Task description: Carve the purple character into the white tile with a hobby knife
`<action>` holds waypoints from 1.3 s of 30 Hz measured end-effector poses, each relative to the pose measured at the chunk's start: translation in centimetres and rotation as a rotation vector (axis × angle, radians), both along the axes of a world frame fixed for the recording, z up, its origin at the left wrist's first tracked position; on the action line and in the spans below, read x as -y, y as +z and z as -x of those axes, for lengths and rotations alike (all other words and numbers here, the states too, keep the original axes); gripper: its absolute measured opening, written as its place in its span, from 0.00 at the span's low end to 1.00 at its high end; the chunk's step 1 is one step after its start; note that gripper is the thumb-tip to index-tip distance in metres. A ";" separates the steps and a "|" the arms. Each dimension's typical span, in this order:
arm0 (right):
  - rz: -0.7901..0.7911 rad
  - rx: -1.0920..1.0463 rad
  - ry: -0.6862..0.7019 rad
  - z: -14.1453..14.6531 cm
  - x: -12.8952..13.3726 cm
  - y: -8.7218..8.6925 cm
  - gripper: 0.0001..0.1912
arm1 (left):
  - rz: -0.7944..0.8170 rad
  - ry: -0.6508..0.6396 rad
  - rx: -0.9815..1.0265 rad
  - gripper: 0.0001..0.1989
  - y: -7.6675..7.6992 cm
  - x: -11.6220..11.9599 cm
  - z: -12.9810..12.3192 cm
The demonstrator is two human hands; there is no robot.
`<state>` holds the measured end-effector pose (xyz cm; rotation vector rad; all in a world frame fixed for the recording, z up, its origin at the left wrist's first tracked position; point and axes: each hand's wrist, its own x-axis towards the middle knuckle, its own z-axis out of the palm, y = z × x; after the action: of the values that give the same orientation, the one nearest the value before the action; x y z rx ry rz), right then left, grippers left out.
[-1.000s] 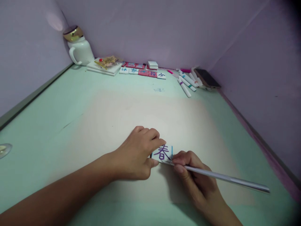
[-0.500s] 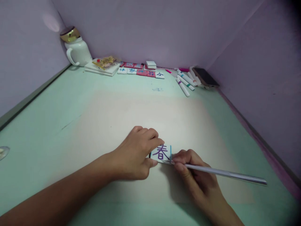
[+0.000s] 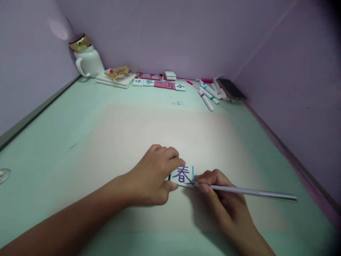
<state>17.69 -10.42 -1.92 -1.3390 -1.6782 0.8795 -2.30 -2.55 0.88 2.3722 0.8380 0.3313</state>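
A small white square tile [image 3: 174, 180] lies low in the middle, bearing a purple Chinese character and a blue stripe along its right edge. My left hand [image 3: 160, 174] grips it from the left, forefinger on the top edge and thumb on the bottom one. Pinched in my right hand [image 3: 223, 202] is a slim silver craft knife [image 3: 255, 192], its long handle pointing right. The knife's thin tip reaches over the tile's lower right corner; whether it cuts into the surface I cannot tell.
Along the back stand a white mug [image 3: 90, 62], white slabs [image 3: 113, 84] under a bagged item, red and white character tiles [image 3: 160, 84], small stacked white blocks [image 3: 170, 75], several markers [image 3: 206, 100] and a phone [image 3: 230, 89]. A pale rectangular sheet [image 3: 149, 124] lies under my hands.
The knife's handle end has swung slightly up and to the left, while its tip stays near the tile's lower right corner. My left hand keeps its grip. The whole view has shifted slightly.
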 end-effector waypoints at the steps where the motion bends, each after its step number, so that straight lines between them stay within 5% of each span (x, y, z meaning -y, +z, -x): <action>1: 0.001 0.003 -0.008 0.0 0.0 0.0 0.07 | 0.000 0.001 -0.001 0.19 0.0 0.0 0.0; 13: 0.041 -0.123 -0.090 0.2 0.1 0.3 0.10 | -0.011 -0.002 0.032 0.18 -0.2 -0.1 0.0; 24: -0.158 0.036 -0.144 1.0 1.1 -0.2 0.06 | -0.018 0.055 0.034 0.23 -0.5 0.1 -0.1; 39: -0.111 0.105 -0.069 1.1 1.5 -0.5 0.06 | 0.000 0.062 0.008 0.21 0.0 0.2 -0.3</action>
<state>16.63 -11.88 -2.44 -1.3788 -1.7235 0.6761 -2.03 -2.80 0.90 2.3468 0.9099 0.3654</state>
